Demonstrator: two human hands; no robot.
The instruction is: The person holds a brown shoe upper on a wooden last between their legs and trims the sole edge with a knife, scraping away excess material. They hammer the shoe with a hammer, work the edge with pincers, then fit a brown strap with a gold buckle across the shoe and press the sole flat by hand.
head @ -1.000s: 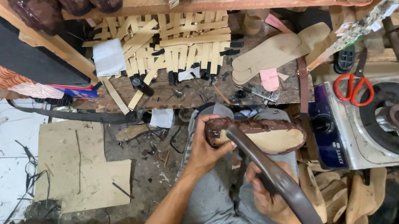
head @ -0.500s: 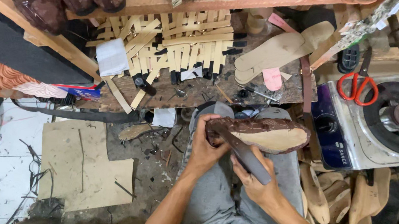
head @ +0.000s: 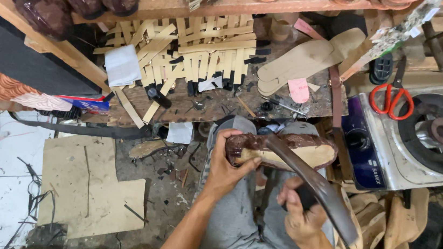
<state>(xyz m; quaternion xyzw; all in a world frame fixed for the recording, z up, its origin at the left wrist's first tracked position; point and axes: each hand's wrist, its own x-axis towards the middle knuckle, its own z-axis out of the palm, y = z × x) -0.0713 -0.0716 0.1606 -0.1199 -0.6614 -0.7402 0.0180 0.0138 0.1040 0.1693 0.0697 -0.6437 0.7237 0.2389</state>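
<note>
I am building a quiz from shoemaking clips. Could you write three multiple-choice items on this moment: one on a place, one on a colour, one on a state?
1. Where do the scissors lie?
A. on the gas stove
B. on the cardboard on the floor
C. on the person's lap

2. What colour are the scissors' handles?
A. blue
B. red
C. green

3. What is the left hand doing?
A. resting open on the floor
B. holding the scissors
C. gripping the brown shoe

Answers:
1 A, they rest on the stove's metal top, beside the burner.
2 B, both handle loops are bright red.
3 C, its fingers wrap one end of the shoe over the lap, while the right hand holds a dark curved strip against it.
</note>
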